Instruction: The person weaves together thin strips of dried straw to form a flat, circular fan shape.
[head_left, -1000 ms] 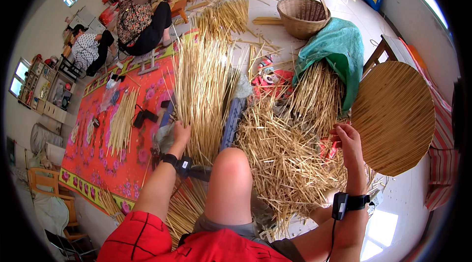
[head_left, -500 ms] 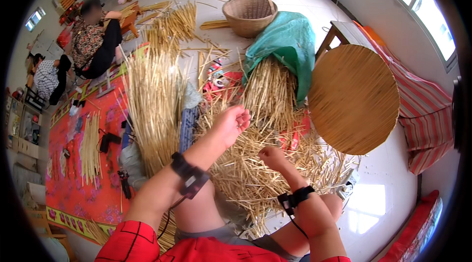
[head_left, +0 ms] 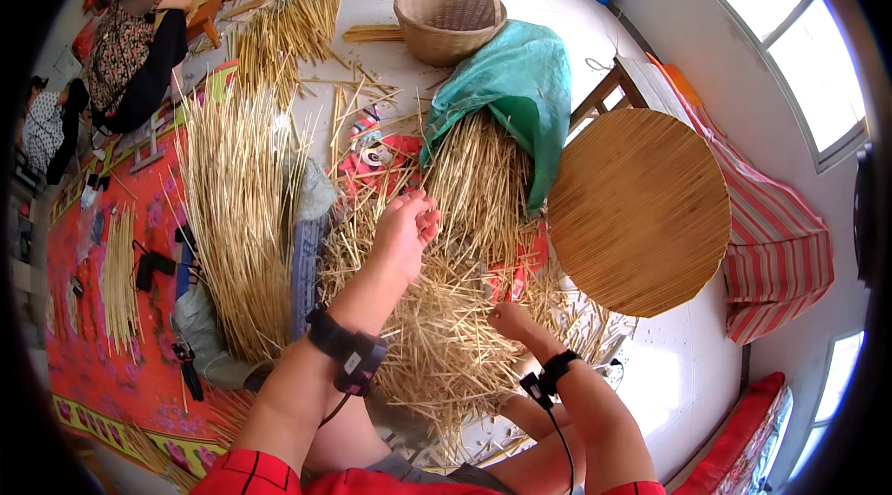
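My left hand (head_left: pixel 405 227) is raised over the straw, its fingers curled in toward the palm. Lower and to the right, my right hand (head_left: pixel 511 320) is closed in a fist above the straw pile. Whatever either hand may pinch is too thin to make out against the straw. Beneath both hands lies a loose heap of short cut straw pieces (head_left: pixel 437 346). Beyond it, a bundle of straw stalks (head_left: pixel 478 175) sticks out of a green woven sack (head_left: pixel 506 77). To the left of my left arm stands a tall bundle of long straw stalks (head_left: pixel 237 226).
A round woven tray (head_left: pixel 641 212) leans against a wooden bench (head_left: pixel 641 82) at the right. A wicker basket (head_left: pixel 448 26) stands at the back. On the left, a red floral mat (head_left: pixel 88 309) carries a row of stalks (head_left: pixel 121 277). Two people sit at the far left.
The whole view has swung a little, so the surroundings sit farther left. My hands are somewhat farther apart, the right one lower. Both stay closed.
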`<state>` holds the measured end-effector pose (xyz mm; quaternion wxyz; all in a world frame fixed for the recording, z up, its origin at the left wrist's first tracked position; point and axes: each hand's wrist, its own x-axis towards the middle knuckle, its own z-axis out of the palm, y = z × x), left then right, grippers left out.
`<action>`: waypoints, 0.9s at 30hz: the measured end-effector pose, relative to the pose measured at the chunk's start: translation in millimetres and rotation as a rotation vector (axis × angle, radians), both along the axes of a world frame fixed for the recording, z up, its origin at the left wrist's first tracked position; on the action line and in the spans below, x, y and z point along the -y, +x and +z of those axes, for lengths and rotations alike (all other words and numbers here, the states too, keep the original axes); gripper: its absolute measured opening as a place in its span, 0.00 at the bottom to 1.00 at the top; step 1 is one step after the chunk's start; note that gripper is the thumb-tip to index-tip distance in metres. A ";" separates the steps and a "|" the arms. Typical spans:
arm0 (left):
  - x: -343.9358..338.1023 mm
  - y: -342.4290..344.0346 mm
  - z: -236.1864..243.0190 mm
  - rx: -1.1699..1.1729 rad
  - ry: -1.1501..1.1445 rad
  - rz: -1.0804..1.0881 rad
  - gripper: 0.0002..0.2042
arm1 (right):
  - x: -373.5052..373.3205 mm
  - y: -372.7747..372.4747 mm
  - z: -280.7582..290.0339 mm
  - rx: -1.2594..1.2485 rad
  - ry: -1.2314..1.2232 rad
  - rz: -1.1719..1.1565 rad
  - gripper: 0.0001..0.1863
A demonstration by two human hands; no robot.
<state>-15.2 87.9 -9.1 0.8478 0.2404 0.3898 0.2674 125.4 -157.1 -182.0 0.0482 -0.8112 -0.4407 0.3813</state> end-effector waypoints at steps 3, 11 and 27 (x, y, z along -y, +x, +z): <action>-7.6 -4.1 3.3 -0.012 -0.027 0.020 0.11 | -57.8 10.0 10.1 -0.003 0.104 -0.107 0.15; -24.0 -2.0 21.2 -0.048 0.019 0.094 0.13 | -159.7 54.2 -43.7 0.029 0.290 -0.183 0.18; -30.6 1.5 18.6 -0.090 0.007 0.057 0.14 | -246.0 85.3 -59.8 -0.577 0.293 -0.704 0.27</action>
